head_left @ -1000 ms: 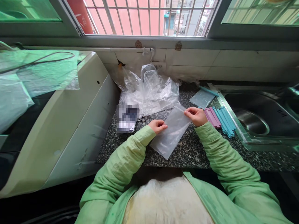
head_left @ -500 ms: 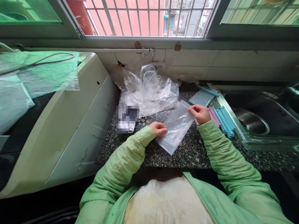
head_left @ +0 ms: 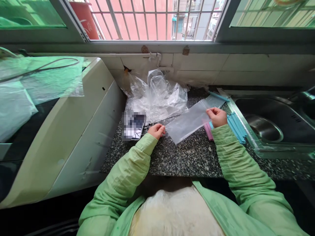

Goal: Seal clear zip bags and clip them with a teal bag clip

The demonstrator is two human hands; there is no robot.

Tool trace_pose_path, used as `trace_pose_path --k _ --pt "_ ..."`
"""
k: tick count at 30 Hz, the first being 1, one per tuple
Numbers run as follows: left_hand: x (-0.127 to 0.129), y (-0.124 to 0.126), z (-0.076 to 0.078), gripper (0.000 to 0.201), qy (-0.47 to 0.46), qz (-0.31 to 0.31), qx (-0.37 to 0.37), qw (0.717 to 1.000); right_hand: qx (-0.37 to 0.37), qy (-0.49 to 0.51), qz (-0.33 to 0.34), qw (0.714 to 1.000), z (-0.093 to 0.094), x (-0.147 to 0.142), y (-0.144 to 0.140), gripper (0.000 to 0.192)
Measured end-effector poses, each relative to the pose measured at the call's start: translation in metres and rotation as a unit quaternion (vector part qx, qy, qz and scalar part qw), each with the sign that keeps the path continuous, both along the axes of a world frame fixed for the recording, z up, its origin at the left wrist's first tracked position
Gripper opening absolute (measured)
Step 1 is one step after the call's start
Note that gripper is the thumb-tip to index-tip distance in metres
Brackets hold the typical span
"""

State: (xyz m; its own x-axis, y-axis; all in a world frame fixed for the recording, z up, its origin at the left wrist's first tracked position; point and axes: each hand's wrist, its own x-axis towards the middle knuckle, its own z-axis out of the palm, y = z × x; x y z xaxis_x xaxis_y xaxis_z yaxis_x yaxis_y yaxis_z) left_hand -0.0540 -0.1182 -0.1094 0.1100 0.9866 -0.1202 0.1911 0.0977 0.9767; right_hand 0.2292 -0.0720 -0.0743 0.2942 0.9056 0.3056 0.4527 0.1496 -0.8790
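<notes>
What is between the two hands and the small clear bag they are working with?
Nothing visible. The right hand already pinches one end of the small clear bag, and the left hand pinches the other end. The bag stretches between them above the speckled counter, apart from the crumpled plastic behind it.

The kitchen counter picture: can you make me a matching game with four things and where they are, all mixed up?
Things:
1. small clear bag
2. crumpled plastic pile
3. blue and pink sticks
4. sink

Places:
A. at the back of the counter, under the window
B. set into the counter at the far right
C. between the left hand and the right hand
D. lying on the counter beside the sink's edge

Pairs: 1-C, 2-A, 3-D, 4-B
</notes>
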Motion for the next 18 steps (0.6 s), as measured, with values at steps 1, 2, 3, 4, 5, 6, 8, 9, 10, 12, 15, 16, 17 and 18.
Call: trace_pose_path --k 1,2,3,4,5,6,8,9,10,12,15,16,17,18 --pt "-0.001 -0.003 -0.002 0.034 0.022 -0.001 0.028 0.999 0.004 0.003 -0.009 1.0 -0.002 0.002 0.002 0.022" --pt "0.0 -0.006 -0.004 0.033 0.045 -0.006 0.051 0.998 0.009 0.007 -0.018 1.0 -0.004 0.003 0.004 0.022" --pt "0.001 -0.009 -0.004 0.032 0.066 -0.017 0.069 0.995 0.013 0.012 -0.024 1.0 -0.006 0.004 0.005 0.022" --pt "0.003 -0.011 -0.004 0.029 0.082 -0.026 0.087 0.992 0.017 0.017 -0.028 0.999 -0.008 0.005 0.006 0.022" --pt "0.006 -0.014 -0.004 0.025 0.094 -0.036 0.106 0.989 0.021 0.023 -0.03 0.999 -0.01 0.005 0.008 0.022" --pt "0.009 -0.015 -0.003 0.023 0.103 -0.042 0.125 0.986 0.025 0.031 -0.033 0.999 -0.012 0.006 0.009 0.022" --pt "0.015 -0.015 -0.001 0.022 0.126 -0.048 0.154 0.979 0.03 0.049 -0.038 0.998 -0.014 0.006 0.01 0.022" --pt "0.018 -0.015 0.0 0.021 0.141 -0.051 0.161 0.975 0.032 0.059 -0.04 0.997 -0.015 0.006 0.011 0.022" --pt "0.02 -0.014 0.001 0.019 0.154 -0.053 0.166 0.973 0.033 0.068 -0.042 0.996 -0.015 0.006 0.012 0.021" --pt "0.023 -0.012 0.001 0.011 0.175 -0.064 0.17 0.968 0.03 0.082 -0.04 0.995 -0.017 0.006 0.013 0.021" --pt "0.023 -0.01 -0.001 0.005 0.196 -0.074 0.178 0.962 0.025 0.095 -0.032 0.995 -0.02 0.007 0.015 0.022" --pt "0.023 -0.009 -0.001 0.008 0.203 -0.075 0.181 0.96 0.025 0.098 -0.031 0.994 -0.021 0.007 0.016 0.022" --pt "0.023 -0.009 -0.002 0.01 0.209 -0.077 0.184 0.957 0.026 0.101 -0.031 0.994 -0.022 0.006 0.016 0.022" --pt "0.022 -0.009 -0.002 0.011 0.216 -0.08 0.188 0.955 0.027 0.103 -0.033 0.994 -0.022 0.006 0.016 0.022"
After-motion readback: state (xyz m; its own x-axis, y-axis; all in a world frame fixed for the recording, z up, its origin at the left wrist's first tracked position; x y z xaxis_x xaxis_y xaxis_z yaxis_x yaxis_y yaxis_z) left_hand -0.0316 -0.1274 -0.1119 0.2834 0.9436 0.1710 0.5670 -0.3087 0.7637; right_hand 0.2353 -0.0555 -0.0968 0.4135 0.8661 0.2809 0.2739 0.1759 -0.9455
